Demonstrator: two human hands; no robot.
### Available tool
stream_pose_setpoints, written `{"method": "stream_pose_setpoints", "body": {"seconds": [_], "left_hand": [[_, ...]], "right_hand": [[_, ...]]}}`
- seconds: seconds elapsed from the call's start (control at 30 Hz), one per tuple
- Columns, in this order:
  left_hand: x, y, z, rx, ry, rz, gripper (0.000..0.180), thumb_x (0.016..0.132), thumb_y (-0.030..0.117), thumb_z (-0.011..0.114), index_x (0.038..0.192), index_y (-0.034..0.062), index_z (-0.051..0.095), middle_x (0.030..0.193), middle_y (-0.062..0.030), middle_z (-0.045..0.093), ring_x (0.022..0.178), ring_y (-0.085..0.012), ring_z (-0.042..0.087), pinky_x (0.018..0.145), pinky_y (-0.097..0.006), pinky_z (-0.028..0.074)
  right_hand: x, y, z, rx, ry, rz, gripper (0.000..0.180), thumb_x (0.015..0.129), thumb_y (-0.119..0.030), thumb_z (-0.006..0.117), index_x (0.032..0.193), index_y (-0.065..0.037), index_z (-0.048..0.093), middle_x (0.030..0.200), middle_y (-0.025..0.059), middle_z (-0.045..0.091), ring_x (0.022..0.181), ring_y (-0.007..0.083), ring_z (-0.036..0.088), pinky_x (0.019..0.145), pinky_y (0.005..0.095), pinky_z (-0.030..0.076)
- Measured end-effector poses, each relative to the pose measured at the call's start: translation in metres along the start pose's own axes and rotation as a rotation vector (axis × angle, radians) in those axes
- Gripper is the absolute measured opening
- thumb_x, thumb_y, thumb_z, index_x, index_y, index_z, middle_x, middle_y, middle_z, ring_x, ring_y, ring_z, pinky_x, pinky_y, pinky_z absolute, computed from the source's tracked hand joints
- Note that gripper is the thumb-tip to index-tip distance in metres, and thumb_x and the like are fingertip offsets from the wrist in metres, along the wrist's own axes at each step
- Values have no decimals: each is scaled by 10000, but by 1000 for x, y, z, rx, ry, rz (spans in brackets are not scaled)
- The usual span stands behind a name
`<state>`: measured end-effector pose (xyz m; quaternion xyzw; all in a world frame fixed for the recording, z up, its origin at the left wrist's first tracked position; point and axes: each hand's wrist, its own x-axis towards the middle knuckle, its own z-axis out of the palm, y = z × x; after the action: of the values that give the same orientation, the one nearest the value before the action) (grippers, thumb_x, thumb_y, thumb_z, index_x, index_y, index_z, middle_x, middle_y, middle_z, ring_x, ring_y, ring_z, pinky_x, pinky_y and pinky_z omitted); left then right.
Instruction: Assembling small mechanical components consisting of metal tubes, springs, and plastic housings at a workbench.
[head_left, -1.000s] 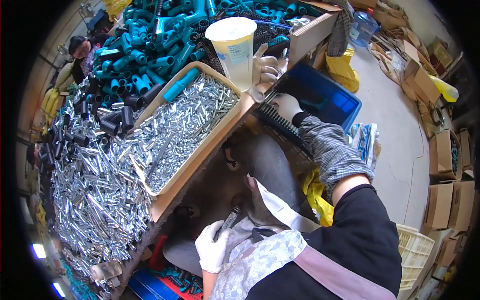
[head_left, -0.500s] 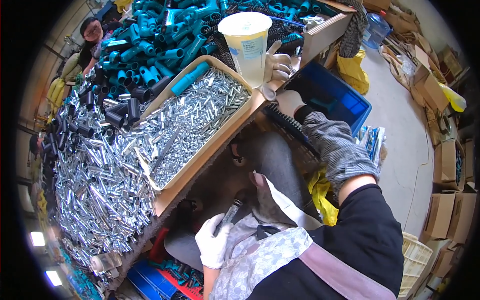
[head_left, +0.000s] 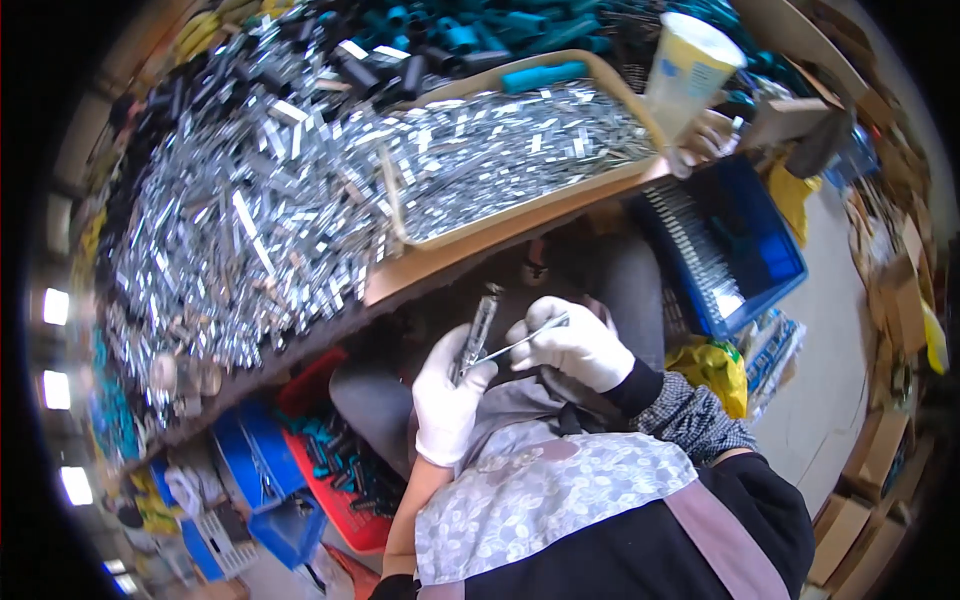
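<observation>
My left hand (head_left: pixel 445 400), in a white glove, holds a short silvery metal tube (head_left: pixel 478 328) upright over my lap. Close on its right, my right hand (head_left: pixel 578 345), also gloved in white, pinches a thin metal rod (head_left: pixel 520 342) whose tip meets the tube. Both hands are below the table's front edge. Just above them a shallow tan tray (head_left: pixel 520 225) full of small shiny metal pieces sits on the table. A tall pale plastic cup (head_left: pixel 690 70) stands at the tray's far right corner.
Loose metal parts (head_left: pixel 230 240) cover the table to the left, with teal and black handles (head_left: pixel 470 35) behind. A blue crate (head_left: pixel 745 250) sits on my right, a yellow bag (head_left: pixel 715 365) under it. Red and blue bins (head_left: pixel 330 490) lie under the table. Cardboard boxes (head_left: pixel 890 290) line the floor.
My right hand has come down from the cup at the table's edge to my lap and now holds a thin rod against the tube in my left hand.
</observation>
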<state>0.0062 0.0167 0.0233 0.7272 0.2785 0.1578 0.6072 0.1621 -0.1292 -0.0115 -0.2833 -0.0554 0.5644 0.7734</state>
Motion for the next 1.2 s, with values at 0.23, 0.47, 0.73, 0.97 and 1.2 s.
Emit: {"method": "stream_pose_setpoints", "body": {"seconds": [0.23,0.47,0.73,0.97,1.2], "left_hand": [[-24,18,-52,-145,333,-58,425,908,149,731,1268,-42,614,847,7,611,644,-38,502,575,-199,422],[-25,10,-61,-228,312,-104,369,911,99,696,1248,-37,631,872,0,625,661,-40,522,580,-202,427],[-26,1,-60,72,305,68,354,850,103,725,1170,-36,662,927,-72,664,822,-160,619,760,-303,506],[-31,10,-77,186,194,213,372,749,101,811,1077,-32,698,903,-153,670,789,-247,661,733,-324,517],[-33,19,-78,369,73,376,311,772,86,800,1047,-26,707,903,-171,696,774,-297,693,706,-345,547]], "right_hand": [[21,13,61,-682,-133,32,346,882,-34,678,1204,77,616,1070,158,717,971,210,719,875,324,579],[24,22,71,-928,-29,31,322,855,-33,711,1165,45,667,1006,106,724,909,157,694,832,286,564],[27,23,69,-848,63,27,186,859,-48,709,1028,15,660,881,45,680,759,87,634,681,230,521],[19,-48,73,-1064,220,-209,124,828,-80,670,934,-22,641,791,-14,582,690,70,551,626,225,463],[8,-74,93,-1315,-53,-148,144,805,-107,692,906,-16,642,836,36,620,771,114,573,726,268,474]]}}
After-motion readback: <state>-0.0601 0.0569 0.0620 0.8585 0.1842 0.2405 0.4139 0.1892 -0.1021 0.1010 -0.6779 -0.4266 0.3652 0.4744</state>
